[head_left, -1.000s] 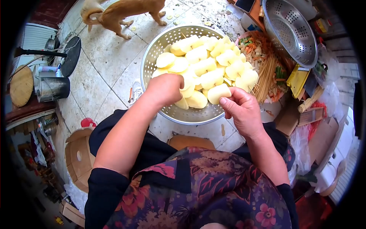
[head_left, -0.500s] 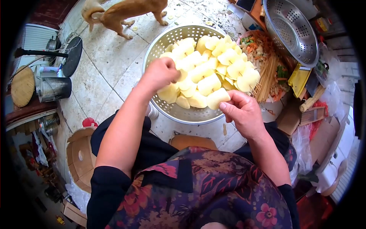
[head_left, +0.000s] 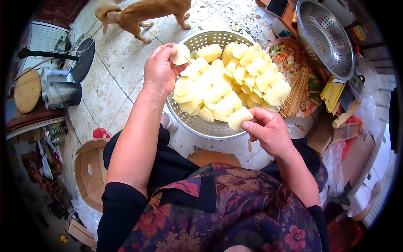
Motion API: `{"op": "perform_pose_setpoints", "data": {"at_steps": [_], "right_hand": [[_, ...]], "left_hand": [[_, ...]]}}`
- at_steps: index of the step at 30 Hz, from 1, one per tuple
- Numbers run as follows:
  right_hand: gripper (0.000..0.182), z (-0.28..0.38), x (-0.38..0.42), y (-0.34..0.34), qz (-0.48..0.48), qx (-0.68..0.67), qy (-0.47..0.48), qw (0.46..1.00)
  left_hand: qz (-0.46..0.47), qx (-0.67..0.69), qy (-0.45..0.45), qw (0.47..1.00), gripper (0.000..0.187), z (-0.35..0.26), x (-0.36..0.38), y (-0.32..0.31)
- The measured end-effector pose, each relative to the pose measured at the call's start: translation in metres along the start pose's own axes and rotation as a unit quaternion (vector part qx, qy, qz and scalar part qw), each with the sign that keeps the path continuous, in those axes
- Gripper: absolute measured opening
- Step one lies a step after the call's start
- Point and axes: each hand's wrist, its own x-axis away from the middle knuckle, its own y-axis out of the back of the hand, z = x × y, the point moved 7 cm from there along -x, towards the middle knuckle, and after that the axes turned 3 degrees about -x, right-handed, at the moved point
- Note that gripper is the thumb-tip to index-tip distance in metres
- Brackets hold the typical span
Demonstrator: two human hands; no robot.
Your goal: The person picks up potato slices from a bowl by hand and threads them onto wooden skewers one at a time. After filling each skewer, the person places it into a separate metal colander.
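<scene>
A perforated metal colander (head_left: 197,127) holds many pale yellow slices (head_left: 218,90), several of them threaded in rows on thin skewers. My left hand (head_left: 160,69) is over the colander's upper left rim, its fingers closed on a pale slice (head_left: 181,55) with a bit of skewer showing beside it. At the lower right of the colander, my right hand (head_left: 268,128) pinches a slice (head_left: 240,118) between thumb and fingers. A row of slices on a skewer seems to run between the two hands.
Right of the colander lie bare skewers (head_left: 297,86) over shredded vegetables (head_left: 285,54). A second colander (head_left: 325,38) leans at the upper right. A brown dog (head_left: 138,17) stands on the tiled floor. A cardboard box (head_left: 90,170) is at the lower left.
My left hand has moved up and left from over the slices to the colander's rim, now with a slice in its fingers. My right hand stays nearly in place. The view has shifted slightly.
</scene>
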Motion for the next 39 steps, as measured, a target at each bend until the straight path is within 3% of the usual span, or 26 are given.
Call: {"op": "perform_pose_setpoints", "data": {"at_steps": [12,14,18,32,39], "right_hand": [[0.018,-0.003,0.000,0.002,-0.005,0.005,-0.008,1.000],[0.017,-0.004,-0.001,0.003,-0.009,0.011,-0.006,1.000],[0.017,-0.004,-0.001,0.006,-0.024,0.027,0.001,0.999],[0.016,-0.010,-0.001,0.003,-0.058,0.102,0.042,0.992],[0.015,-0.015,-0.003,0.004,-0.068,0.103,0.051,0.991]], "left_hand": [[0.016,-0.002,-0.016,1.000,0.021,-0.003,0.002,-0.002],[0.029,-0.067,-0.060,0.996,0.021,-0.010,0.006,-0.009],[0.046,-0.093,-0.064,0.993,0.018,-0.010,0.014,-0.018],[0.019,0.017,0.123,0.992,0.027,0.019,0.012,-0.010],[0.027,-0.030,0.099,0.994,0.025,0.024,0.022,-0.020]]}}
